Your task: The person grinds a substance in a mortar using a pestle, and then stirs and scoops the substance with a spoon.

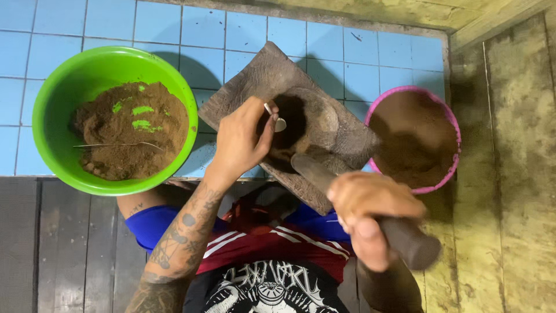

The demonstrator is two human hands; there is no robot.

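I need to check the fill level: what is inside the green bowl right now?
The green bowl holds a mound of brown powder with green showing through in a few spots. A thin metal utensil lies across the powder. The bowl's bottom under the mound is covered.

Your left forearm [182,237] is covered in dark tattoos: round shapes, fine line work and a grid-like pattern running from the wrist up toward the elbow, with a small mark also showing higher on the arm near the sleeve. You wear a shirt [272,255] with bright blue sleeves, a red band across the chest carrying thin white stripes, and a black lower panel printed with a white graphic of jagged shapes and a rounded figure. Your left hand [240,139] and right hand [373,217] are bare, without gloves, rings or a watch.
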